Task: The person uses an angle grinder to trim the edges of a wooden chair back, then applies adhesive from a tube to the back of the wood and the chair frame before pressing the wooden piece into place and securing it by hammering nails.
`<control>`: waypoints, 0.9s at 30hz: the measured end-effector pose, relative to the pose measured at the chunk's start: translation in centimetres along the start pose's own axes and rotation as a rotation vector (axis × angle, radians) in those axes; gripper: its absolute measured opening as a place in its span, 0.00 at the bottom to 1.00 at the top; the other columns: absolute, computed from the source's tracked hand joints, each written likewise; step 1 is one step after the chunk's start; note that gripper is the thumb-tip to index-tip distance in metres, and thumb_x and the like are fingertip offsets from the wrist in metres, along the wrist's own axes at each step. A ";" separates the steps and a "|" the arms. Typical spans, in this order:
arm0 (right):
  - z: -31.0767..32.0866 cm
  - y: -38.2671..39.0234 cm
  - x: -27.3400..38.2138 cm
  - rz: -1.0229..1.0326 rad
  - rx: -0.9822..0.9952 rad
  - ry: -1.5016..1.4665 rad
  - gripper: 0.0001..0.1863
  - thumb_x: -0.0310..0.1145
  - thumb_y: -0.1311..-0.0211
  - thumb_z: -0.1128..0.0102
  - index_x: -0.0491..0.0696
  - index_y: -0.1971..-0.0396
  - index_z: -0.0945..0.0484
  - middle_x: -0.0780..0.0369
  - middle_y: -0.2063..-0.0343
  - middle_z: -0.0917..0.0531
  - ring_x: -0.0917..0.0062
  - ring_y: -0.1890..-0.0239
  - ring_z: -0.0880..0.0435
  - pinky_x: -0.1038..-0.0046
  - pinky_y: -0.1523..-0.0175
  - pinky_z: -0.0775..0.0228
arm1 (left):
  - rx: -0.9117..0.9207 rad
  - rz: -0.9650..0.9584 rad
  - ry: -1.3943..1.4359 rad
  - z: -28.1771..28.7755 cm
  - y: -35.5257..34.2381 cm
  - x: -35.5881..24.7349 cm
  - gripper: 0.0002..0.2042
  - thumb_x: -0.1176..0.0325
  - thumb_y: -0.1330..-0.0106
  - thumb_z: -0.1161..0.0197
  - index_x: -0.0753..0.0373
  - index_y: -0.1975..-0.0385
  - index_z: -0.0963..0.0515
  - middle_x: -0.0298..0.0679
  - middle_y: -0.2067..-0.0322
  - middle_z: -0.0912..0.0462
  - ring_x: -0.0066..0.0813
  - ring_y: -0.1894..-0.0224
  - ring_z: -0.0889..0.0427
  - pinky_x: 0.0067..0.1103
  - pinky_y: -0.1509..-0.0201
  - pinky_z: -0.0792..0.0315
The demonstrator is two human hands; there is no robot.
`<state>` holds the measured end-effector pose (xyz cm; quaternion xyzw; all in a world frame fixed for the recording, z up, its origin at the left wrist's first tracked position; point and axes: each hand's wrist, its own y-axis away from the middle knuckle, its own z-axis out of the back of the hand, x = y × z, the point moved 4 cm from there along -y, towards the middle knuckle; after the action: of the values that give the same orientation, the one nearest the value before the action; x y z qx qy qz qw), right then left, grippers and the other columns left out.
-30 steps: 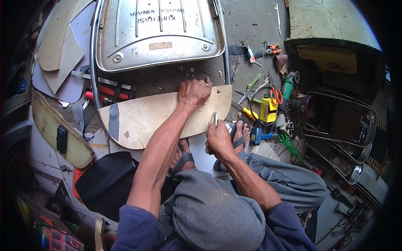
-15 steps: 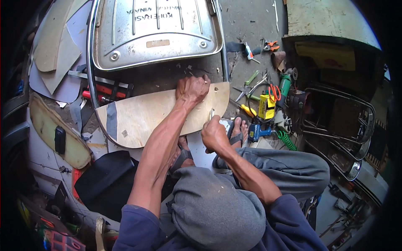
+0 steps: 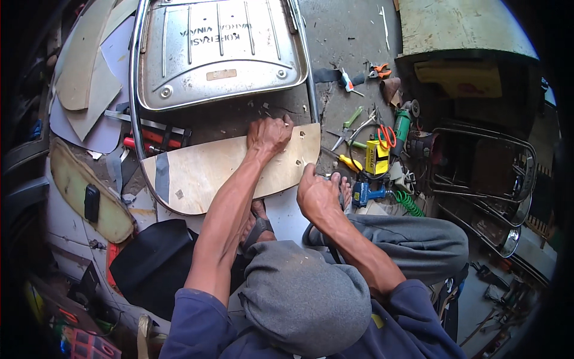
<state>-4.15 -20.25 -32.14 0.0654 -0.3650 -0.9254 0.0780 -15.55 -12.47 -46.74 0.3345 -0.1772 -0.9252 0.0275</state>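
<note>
Floor: concrete workshop floor (image 3: 353,24), littered with tools and cut-offs; we sit on it, bent over the work.
Board: curved plywood panel (image 3: 203,173) lies flat under our left grip and just left of our right grip; a grey tape strip crosses it, well left of both.
Left hand: our left hand (image 3: 269,134) presses down on the panel's upper edge, fingers curled, pinning it rather than grasping it.
Right hand: our right hand (image 3: 315,194) is closed around a small tool whose tip meets the panel's right end; we cannot tell what tool it is.
Change: since a second ago the right grip has drawn in toward the panel's end, while the left has kept its place.
Meaning: we judge work on the panel's right end is under way.
Nearby: metal seat pan (image 3: 218,51) above the left grip; yellow box (image 3: 376,157), orange-handled pliers (image 3: 387,134) and blue tool (image 3: 363,193) right of the right grip.
</note>
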 end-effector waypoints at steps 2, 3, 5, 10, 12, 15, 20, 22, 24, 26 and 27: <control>-0.4 0.2 -1.0 -0.011 0.007 -0.069 0.15 0.30 0.39 0.52 0.34 0.58 0.34 0.35 0.70 0.18 0.40 0.61 0.17 0.46 0.42 0.39 | -0.012 -0.011 -0.046 0.3 0.3 -0.5 0.17 0.59 0.29 0.53 0.59 0.53 0.20 0.52 0.70 0.14 0.51 0.70 0.14 0.43 0.63 0.21; -0.6 0.3 -1.3 -0.016 0.010 -0.104 0.14 0.30 0.38 0.53 0.34 0.58 0.34 0.35 0.71 0.18 0.38 0.60 0.18 0.43 0.36 0.48 | -0.019 -0.015 -0.069 0.5 0.4 -0.7 0.17 0.59 0.30 0.53 0.59 0.52 0.20 0.51 0.70 0.14 0.50 0.70 0.14 0.42 0.64 0.21; -0.3 0.2 -1.1 -0.023 0.066 -0.126 0.14 0.32 0.37 0.54 0.36 0.58 0.33 0.34 0.71 0.19 0.37 0.59 0.19 0.43 0.37 0.47 | -0.041 -0.051 -0.076 -0.5 0.2 0.0 0.17 0.59 0.30 0.52 0.59 0.52 0.20 0.51 0.70 0.14 0.50 0.71 0.14 0.41 0.64 0.21; 0.2 -0.6 -1.4 -0.019 0.080 -0.165 0.15 0.37 0.34 0.52 0.39 0.58 0.28 0.37 0.67 0.18 0.42 0.59 0.18 0.45 0.46 0.36 | -0.051 0.013 -0.045 1.1 0.4 -0.9 0.16 0.61 0.31 0.50 0.59 0.51 0.20 0.49 0.71 0.14 0.47 0.72 0.13 0.40 0.67 0.21; -0.1 -1.5 -2.7 0.042 0.077 -0.302 0.16 0.38 0.35 0.48 0.39 0.61 0.26 0.43 0.67 0.16 0.49 0.63 0.15 0.50 0.55 0.27 | -0.080 -0.080 -0.139 0.0 0.4 -0.1 0.17 0.62 0.32 0.49 0.61 0.50 0.21 0.49 0.71 0.14 0.46 0.71 0.13 0.41 0.66 0.20; 3.1 -0.4 -6.2 -0.083 0.122 -0.780 0.19 0.46 0.30 0.48 0.43 0.58 0.25 0.51 0.75 0.20 0.61 0.74 0.24 0.63 0.66 0.32 | -0.003 0.015 -0.043 1.4 0.8 -1.2 0.17 0.64 0.33 0.49 0.61 0.48 0.22 0.48 0.70 0.13 0.45 0.69 0.12 0.40 0.67 0.20; 11.4 2.7 -9.2 0.227 -0.076 -0.271 0.19 0.49 0.30 0.46 0.47 0.54 0.24 0.46 0.73 0.19 0.48 0.68 0.18 0.53 0.61 0.27 | -0.058 -0.125 -0.242 -2.0 -0.2 1.4 0.18 0.65 0.32 0.50 0.64 0.45 0.26 0.48 0.67 0.13 0.46 0.68 0.12 0.41 0.66 0.20; 15.1 5.0 -12.0 0.164 0.043 0.032 0.19 0.48 0.31 0.45 0.48 0.52 0.24 0.47 0.71 0.17 0.48 0.66 0.17 0.51 0.60 0.26 | -0.019 -0.052 -0.121 -0.1 0.3 -0.6 0.20 0.61 0.29 0.54 0.70 0.53 0.21 0.52 0.67 0.14 0.51 0.65 0.13 0.43 0.60 0.20; 18.5 6.5 -16.0 0.118 0.059 0.115 0.18 0.45 0.34 0.42 0.49 0.52 0.22 0.50 0.70 0.15 0.52 0.65 0.15 0.54 0.59 0.25 | -0.048 0.094 -0.037 1.6 0.9 -1.3 0.25 0.53 0.29 0.57 0.66 0.66 0.16 0.55 0.68 0.15 0.53 0.63 0.14 0.41 0.53 0.22; 21.6 7.7 -19.2 0.029 -0.016 0.096 0.16 0.43 0.35 0.41 0.49 0.55 0.20 0.52 0.72 0.15 0.54 0.68 0.15 0.57 0.60 0.24 | -0.055 0.187 0.002 2.6 0.9 -1.5 0.29 0.50 0.29 0.59 0.64 0.72 0.13 0.57 0.67 0.15 0.56 0.61 0.14 0.42 0.49 0.24; 22.8 7.7 -20.5 -0.031 -0.036 0.074 0.15 0.43 0.35 0.40 0.48 0.56 0.19 0.52 0.73 0.15 0.54 0.68 0.15 0.58 0.60 0.24 | -0.073 0.193 0.010 3.0 1.0 -1.5 0.29 0.49 0.29 0.59 0.64 0.71 0.13 0.57 0.67 0.15 0.56 0.61 0.15 0.42 0.49 0.24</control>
<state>12.63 -6.67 -8.98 0.1038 -0.3439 -0.9300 0.0782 -16.36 -12.27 -43.37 0.3192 -0.1745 -0.9224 0.1297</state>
